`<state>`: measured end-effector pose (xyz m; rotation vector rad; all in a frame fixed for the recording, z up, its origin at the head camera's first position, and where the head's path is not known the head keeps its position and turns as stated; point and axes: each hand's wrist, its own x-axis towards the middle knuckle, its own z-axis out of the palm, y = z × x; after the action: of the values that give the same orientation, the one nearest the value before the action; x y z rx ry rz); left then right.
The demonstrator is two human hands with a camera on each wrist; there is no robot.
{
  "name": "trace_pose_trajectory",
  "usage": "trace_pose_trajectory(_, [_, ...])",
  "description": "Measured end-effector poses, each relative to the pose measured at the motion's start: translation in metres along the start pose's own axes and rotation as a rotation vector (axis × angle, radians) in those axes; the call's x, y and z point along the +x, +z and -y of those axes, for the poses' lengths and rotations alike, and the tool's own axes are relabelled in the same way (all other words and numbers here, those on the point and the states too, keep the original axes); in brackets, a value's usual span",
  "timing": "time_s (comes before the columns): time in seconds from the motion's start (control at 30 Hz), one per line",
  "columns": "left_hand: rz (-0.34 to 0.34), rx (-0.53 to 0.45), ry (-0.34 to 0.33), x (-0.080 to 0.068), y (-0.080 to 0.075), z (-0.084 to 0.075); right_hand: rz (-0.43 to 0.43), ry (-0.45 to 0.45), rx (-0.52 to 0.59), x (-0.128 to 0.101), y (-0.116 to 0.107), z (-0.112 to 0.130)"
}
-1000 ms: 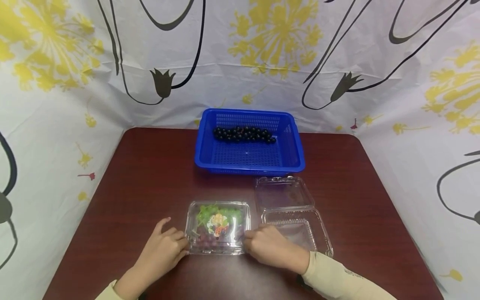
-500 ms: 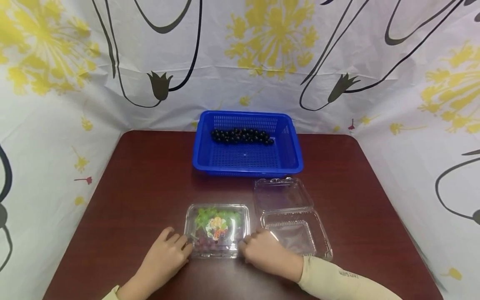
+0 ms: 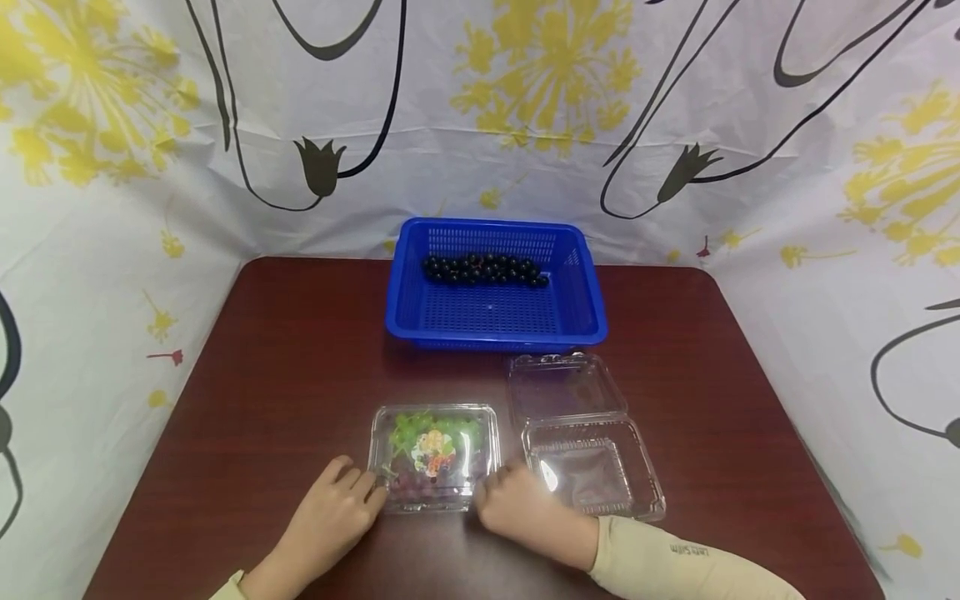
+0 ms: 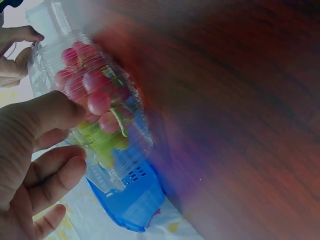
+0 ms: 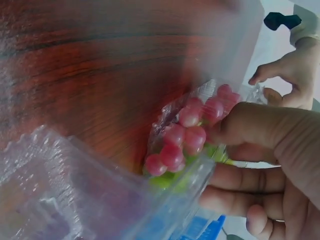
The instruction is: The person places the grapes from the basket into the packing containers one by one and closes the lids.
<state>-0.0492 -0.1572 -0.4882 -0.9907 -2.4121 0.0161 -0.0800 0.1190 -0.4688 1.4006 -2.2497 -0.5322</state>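
A closed clear plastic clamshell box (image 3: 432,458) lies on the table before me, with a fruit sticker on its lid. Through its walls show red grapes (image 4: 90,82) and green grapes (image 4: 100,140). My left hand (image 3: 339,508) is at the box's front left corner, thumb against the side wall and fingertips at the lid edge, pinching it. At the front right corner, my right hand (image 3: 521,504), slightly blurred in the head view, pinches the edge likewise; its thumb (image 5: 250,125) lies along the side by the red grapes.
An empty clear clamshell box (image 3: 588,475) stands open just right of the closed one, its lid folded back. Behind it is a blue plastic basket (image 3: 491,337) holding a bunch of black grapes (image 3: 483,269). Patterned white cloth (image 3: 480,108) hangs around the reddish-brown table (image 3: 300,350).
My right hand has slid slightly left and toward me along the box's right side to its front corner. My left hand has shifted a little right onto the front left corner.
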Motion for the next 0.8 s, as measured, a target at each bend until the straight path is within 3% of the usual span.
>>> trace_pose_trajectory(0.23, [0.019,-0.021,-0.006,-0.001,0.001,-0.001,0.058,-0.033,-0.041,0.002,-0.005,0.003])
trace_pose_trajectory(0.37, [0.018,-0.040,-0.027,0.000,-0.001,-0.001,0.110,-0.016,-0.014,0.002,-0.005,0.002])
trace_pose_trajectory(0.47, [0.038,-0.048,-0.038,0.002,-0.006,-0.001,0.101,0.007,0.026,0.000,-0.002,0.002])
trace_pose_trajectory(0.6, [0.121,-0.055,-0.052,0.005,-0.013,0.002,0.074,0.020,0.057,-0.001,-0.002,0.000])
trace_pose_trajectory(0.8, [0.270,-0.115,-0.084,0.012,-0.023,0.008,0.123,-0.004,0.059,0.000,-0.008,-0.004])
